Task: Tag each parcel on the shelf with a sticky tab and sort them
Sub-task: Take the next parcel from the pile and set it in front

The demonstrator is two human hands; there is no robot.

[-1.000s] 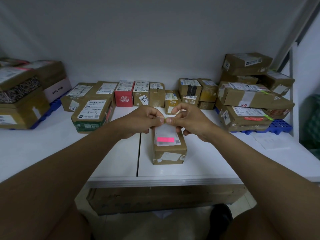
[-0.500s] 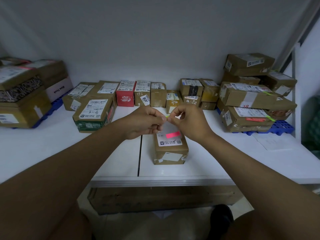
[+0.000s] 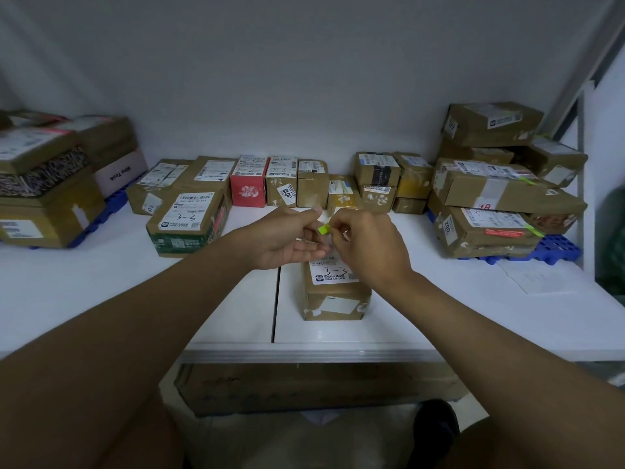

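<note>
A small brown parcel (image 3: 333, 296) with a white label marked "3-3" lies on the white shelf (image 3: 439, 316), straight ahead near the front edge. Both my hands hover just above its far end. My left hand (image 3: 287, 238) pinches a small clear strip of sticky tabs (image 3: 323, 216) between thumb and forefinger. My right hand (image 3: 368, 245) meets it fingertip to fingertip and pinches a green sticky tab (image 3: 323, 228). The tab's far end is hidden by my fingers. The hands cover the parcel's far half.
A row of small parcels (image 3: 280, 186) lines the back wall. A box marked "3-3" (image 3: 187, 225) sits at left. Parcel stacks rest on blue pallets at far left (image 3: 44, 198) and right (image 3: 497, 204). A paper sheet (image 3: 537, 279) lies at right. A long carton (image 3: 304, 387) lies under the shelf.
The pink tab seen over the parcel's label is gone from view; a green tab now shows between my fingertips. My hands have opened slightly and the parcel's "3-3" label is uncovered.
</note>
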